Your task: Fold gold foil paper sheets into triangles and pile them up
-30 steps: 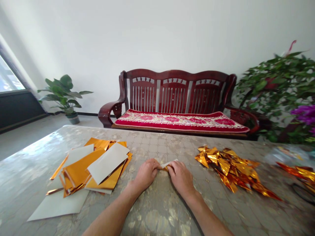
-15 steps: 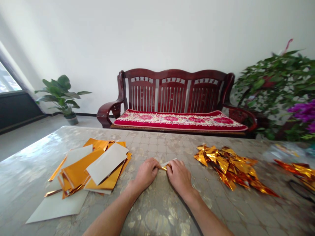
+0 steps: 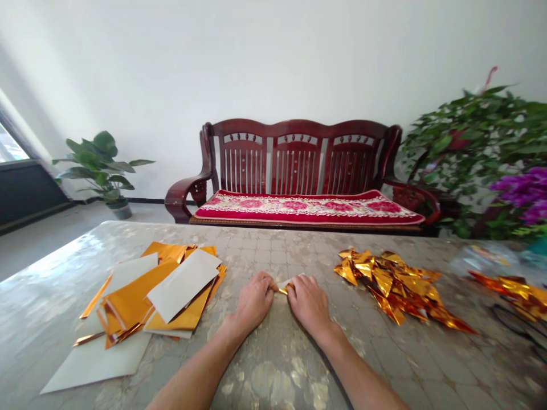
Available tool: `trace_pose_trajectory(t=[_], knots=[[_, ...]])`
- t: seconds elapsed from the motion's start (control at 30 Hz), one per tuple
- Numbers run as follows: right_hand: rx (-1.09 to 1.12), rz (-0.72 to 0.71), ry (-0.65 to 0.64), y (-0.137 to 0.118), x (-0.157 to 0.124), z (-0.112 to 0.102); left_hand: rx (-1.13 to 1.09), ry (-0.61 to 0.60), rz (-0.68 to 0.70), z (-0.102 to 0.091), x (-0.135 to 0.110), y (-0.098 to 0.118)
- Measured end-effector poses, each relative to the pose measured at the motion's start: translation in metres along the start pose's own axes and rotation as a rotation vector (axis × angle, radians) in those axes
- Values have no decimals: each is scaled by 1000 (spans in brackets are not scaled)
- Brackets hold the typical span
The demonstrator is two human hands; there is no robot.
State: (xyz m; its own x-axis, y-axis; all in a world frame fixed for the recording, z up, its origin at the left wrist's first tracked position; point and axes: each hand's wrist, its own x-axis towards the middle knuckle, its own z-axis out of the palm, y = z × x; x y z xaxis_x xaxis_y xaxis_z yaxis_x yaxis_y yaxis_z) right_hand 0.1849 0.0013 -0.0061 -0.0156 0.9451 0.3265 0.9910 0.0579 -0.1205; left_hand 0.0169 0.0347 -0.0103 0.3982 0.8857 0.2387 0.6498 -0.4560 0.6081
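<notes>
Between my hands, at the middle of the table, is a small piece of gold foil paper [image 3: 282,290] with a pale side showing behind it. My left hand [image 3: 255,297] pinches its left end, fingers curled. My right hand [image 3: 308,300] is closed on its right end. Most of the paper is hidden by my fingers. To the left lies a loose pile of flat gold and white-backed foil sheets [image 3: 182,285]. On the right is a heap of folded, pointed gold foil pieces [image 3: 387,282].
The table [image 3: 273,364] has a patterned, glossy cover. At its right edge are more foil pieces [image 3: 513,290], a clear plastic bag [image 3: 482,259] and a dark cord-like thing [image 3: 513,322]. A wooden bench [image 3: 299,165] and potted plants [image 3: 106,165] stand behind.
The view has shifted slightly, so the things on the table appear a little farther left. Both hands keep their hold on the foil paper with hardly any movement.
</notes>
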Motion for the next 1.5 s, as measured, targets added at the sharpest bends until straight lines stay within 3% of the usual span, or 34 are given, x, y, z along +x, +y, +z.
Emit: trace_pose_trajectory(t=[0.7,1.5], knots=[[54,44,-67,0,2,-5,44,-4,-146,3,5,11],[96,23,-7,2,-2,-2,-28,48,-66,8,5,4]])
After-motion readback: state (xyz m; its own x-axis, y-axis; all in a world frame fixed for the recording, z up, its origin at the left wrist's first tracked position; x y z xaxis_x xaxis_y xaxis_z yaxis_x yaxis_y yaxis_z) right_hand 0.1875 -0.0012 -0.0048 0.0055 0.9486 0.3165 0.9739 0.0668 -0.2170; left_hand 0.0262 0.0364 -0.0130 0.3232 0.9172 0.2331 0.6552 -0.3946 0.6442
